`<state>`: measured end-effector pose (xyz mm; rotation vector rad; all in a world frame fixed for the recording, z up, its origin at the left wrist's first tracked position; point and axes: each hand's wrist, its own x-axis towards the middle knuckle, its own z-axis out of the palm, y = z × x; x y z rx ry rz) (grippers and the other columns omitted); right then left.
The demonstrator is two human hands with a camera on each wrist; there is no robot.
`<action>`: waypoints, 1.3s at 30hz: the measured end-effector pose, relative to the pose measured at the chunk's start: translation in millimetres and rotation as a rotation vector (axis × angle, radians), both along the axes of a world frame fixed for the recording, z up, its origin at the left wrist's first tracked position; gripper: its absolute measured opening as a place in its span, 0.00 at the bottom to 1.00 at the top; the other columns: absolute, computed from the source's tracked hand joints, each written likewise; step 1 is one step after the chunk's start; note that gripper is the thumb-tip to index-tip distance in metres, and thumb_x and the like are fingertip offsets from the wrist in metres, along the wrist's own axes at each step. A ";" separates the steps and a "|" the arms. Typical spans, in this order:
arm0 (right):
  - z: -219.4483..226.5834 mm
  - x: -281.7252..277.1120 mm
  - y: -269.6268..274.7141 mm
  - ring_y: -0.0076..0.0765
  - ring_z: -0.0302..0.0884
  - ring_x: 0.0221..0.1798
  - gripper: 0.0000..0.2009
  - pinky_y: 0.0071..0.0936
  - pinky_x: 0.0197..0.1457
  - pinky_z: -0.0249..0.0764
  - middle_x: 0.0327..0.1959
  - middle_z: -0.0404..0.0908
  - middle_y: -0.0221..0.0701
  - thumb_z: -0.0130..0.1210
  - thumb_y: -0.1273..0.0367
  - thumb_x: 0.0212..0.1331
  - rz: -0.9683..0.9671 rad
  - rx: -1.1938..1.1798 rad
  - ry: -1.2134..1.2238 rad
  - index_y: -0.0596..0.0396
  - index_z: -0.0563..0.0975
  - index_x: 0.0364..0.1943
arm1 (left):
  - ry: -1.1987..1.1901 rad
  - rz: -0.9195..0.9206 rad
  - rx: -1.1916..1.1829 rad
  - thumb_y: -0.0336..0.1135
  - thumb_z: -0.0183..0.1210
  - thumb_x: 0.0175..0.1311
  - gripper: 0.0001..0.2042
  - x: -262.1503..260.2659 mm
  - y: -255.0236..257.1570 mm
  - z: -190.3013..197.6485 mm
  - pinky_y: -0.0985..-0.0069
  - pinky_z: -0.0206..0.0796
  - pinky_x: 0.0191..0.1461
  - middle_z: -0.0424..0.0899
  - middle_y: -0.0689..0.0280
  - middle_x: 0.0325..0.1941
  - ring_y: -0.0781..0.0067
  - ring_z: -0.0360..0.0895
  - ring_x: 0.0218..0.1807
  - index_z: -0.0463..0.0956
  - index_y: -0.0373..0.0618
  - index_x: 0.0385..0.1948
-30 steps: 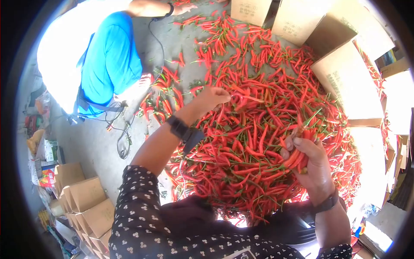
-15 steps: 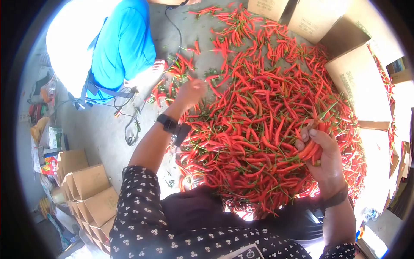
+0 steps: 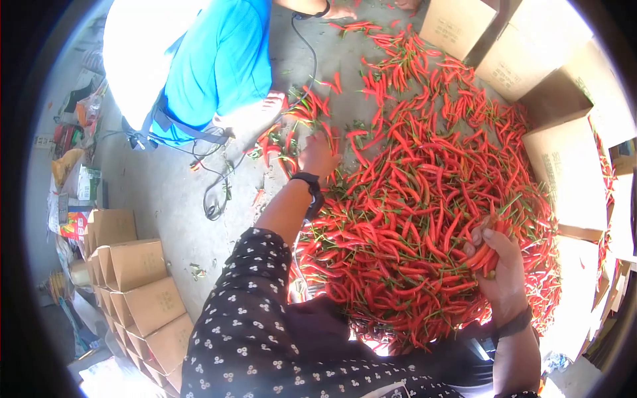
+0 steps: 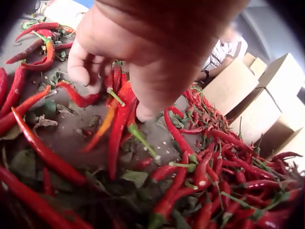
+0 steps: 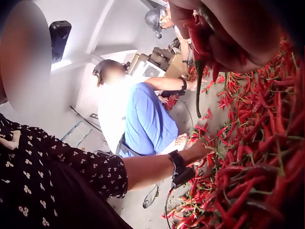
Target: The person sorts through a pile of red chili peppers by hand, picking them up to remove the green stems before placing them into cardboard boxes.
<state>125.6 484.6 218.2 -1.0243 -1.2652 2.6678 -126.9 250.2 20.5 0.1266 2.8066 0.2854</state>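
My left hand (image 3: 318,158) reaches down to the scattered chilli peppers at the pile's left edge. In the left wrist view, its thumb and curled fingers close round a few red and orange chilli peppers (image 4: 120,126), whose upper ends are hidden under the palm. My right hand (image 3: 505,268) grips a small bunch of red chilli peppers (image 3: 486,257) above the right part of the pile. From the right wrist view, a green stem (image 5: 198,88) hangs below those fingers. The big heap of red chilli peppers (image 3: 398,225) spreads over the floor in front of me.
A person in blue trousers (image 3: 232,60) sits at the upper left, feet close to the loose peppers. A black cable (image 3: 213,205) runs across the grey floor. Cardboard boxes (image 3: 564,166) border the heap on the right; more cartons (image 3: 142,265) stand at lower left.
My left hand has moved left and away from the middle of the heap, then down to loose peppers at its left edge. My right hand keeps its bunch. The head view has shifted.
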 end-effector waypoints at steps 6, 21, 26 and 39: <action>-9.7 -4.4 5.3 0.31 0.70 0.30 0.07 0.27 0.36 0.69 0.28 0.72 0.32 0.51 0.75 0.52 -0.001 -0.008 0.014 0.59 0.70 0.36 | -0.045 -0.051 0.047 0.35 0.60 0.46 0.27 1.2 -5.5 -0.1 0.59 0.69 0.45 0.70 0.49 0.47 0.45 0.73 0.48 0.60 0.48 0.50; -7.1 -10.8 -3.9 0.30 0.70 0.28 0.07 0.27 0.34 0.68 0.26 0.71 0.32 0.54 0.72 0.50 -0.059 0.024 -0.066 0.58 0.71 0.33 | 0.456 -0.668 -0.339 0.30 0.58 0.48 0.37 -107.6 -29.1 -4.6 0.66 0.73 0.44 0.62 0.65 0.61 0.56 0.64 0.59 0.55 0.72 0.62; 0.9 -13.3 -9.6 0.31 0.69 0.28 0.08 0.28 0.34 0.67 0.26 0.71 0.32 0.56 0.71 0.48 -0.103 0.045 -0.155 0.56 0.70 0.31 | 0.282 -0.732 -0.412 0.25 0.62 0.41 0.44 -130.5 -20.4 -4.3 0.62 0.73 0.48 0.47 0.64 0.70 0.44 0.56 0.64 0.52 0.73 0.64; -4.2 -15.1 -10.1 0.30 0.71 0.29 0.08 0.27 0.35 0.69 0.26 0.73 0.31 0.55 0.71 0.49 -0.043 0.024 -0.191 0.57 0.71 0.32 | 0.273 -0.438 -0.126 0.27 0.56 0.48 0.16 -120.2 -45.3 -15.0 0.63 0.70 0.43 0.73 0.63 0.44 0.55 0.75 0.44 0.73 0.55 0.42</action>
